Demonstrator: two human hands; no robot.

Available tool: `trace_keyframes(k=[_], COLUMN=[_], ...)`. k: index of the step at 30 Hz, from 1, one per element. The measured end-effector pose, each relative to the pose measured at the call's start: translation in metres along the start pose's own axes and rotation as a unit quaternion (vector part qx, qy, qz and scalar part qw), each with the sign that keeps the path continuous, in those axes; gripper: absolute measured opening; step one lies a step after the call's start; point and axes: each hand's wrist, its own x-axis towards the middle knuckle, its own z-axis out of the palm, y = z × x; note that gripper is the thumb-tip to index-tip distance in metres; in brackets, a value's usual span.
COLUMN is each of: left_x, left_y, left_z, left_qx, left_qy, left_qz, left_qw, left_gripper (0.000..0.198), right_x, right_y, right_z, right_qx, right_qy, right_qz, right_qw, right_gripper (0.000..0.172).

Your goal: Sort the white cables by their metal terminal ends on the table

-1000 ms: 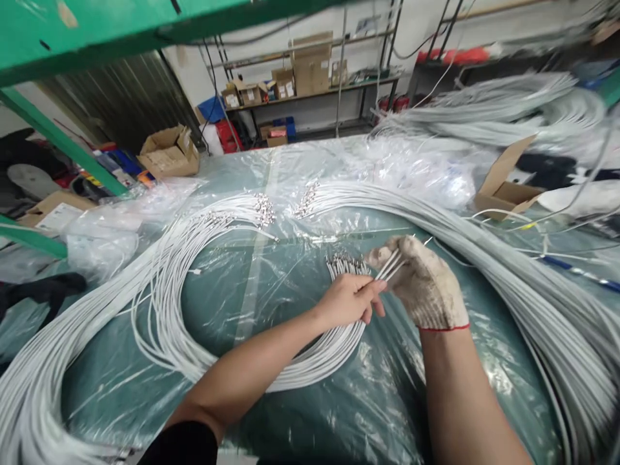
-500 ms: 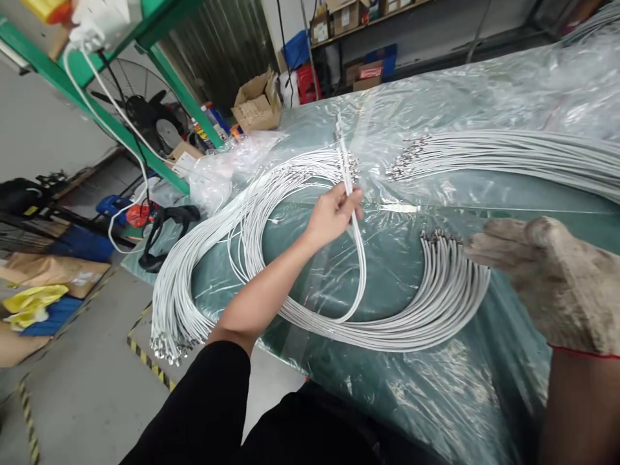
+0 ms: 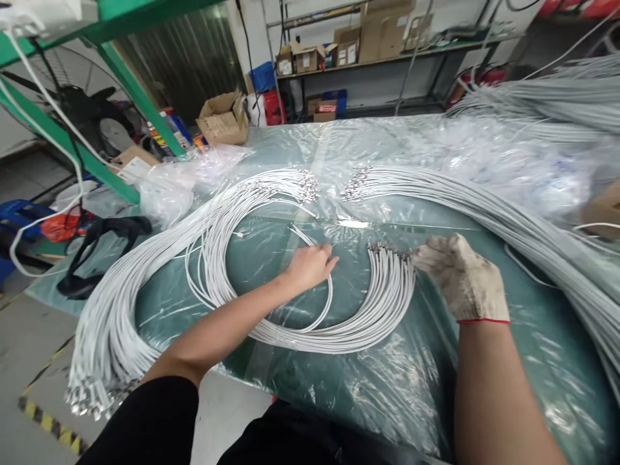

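Observation:
My bare left hand (image 3: 310, 266) rests low on the plastic-covered table (image 3: 271, 271) with its fingers pinched on a thin white cable (image 3: 325, 305) that loops down and round toward me. My right hand (image 3: 460, 278), in a dirty knitted glove, is closed on the metal-tipped ends of a curved bundle of white cables (image 3: 382, 303). A much larger coil of white cables (image 3: 159, 258) sweeps from the table's middle out over its left edge.
A long sheaf of white cables (image 3: 508, 213) runs across the right side. Crumpled clear plastic bags (image 3: 169, 187) lie at the left. Green shelf posts (image 3: 121, 77), a fan, cardboard boxes (image 3: 223, 119) and shelving stand behind the table.
My left hand has come down from a raised position to the table with the cable. My right hand has moved in from the right and closed on the small bundle's ends.

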Motion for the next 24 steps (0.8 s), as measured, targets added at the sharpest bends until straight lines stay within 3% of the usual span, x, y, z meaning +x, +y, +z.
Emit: trace_keyframes(k=[2, 5, 8, 12, 15, 18, 21, 24], left_x=[-0.013, -0.032, -0.042, -0.042, -0.035, -0.029, -0.024, -0.017], left_y=[0.018, 0.043, 0.056, 0.06, 0.059, 0.058, 0.058, 0.06], left_z=[0.006, 0.021, 0.036, 0.043, 0.04, 0.033, 0.028, 0.026], left_qx=[-0.073, -0.113, -0.068, -0.015, -0.059, -0.168, -0.316, -0.508], left_qy=[-0.023, -0.061, -0.09, -0.096, -0.079, -0.081, -0.128, -0.203], left_qz=[0.078, 0.121, 0.112, 0.106, 0.086, 0.032, -0.037, -0.092], left_qw=[0.994, 0.984, 0.987, 0.99, 0.991, 0.982, 0.939, 0.832], left_gripper=[0.023, 0.029, 0.032, 0.024, 0.018, 0.017, 0.013, 0.008], right_x=[0.002, 0.005, 0.008, 0.011, 0.013, 0.013, 0.012, 0.01], right_y=[-0.001, -0.002, 0.001, 0.005, 0.005, 0.004, 0.001, 0.0], right_z=[-0.003, -0.006, -0.01, -0.015, -0.016, -0.016, -0.016, -0.014], right_qx=[0.016, 0.019, 0.015, 0.002, 0.013, 0.024, 0.026, 0.026], right_qy=[0.018, 0.033, 0.026, 0.001, 0.002, 0.001, 0.0, -0.004], right_qz=[0.027, 0.043, 0.044, 0.024, 0.022, 0.031, 0.03, 0.017], right_qw=[0.999, 0.998, 0.999, 1.0, 1.0, 0.999, 0.999, 0.999], right_gripper=[0.028, 0.028, 0.032, 0.037, 0.038, 0.04, 0.04, 0.04])
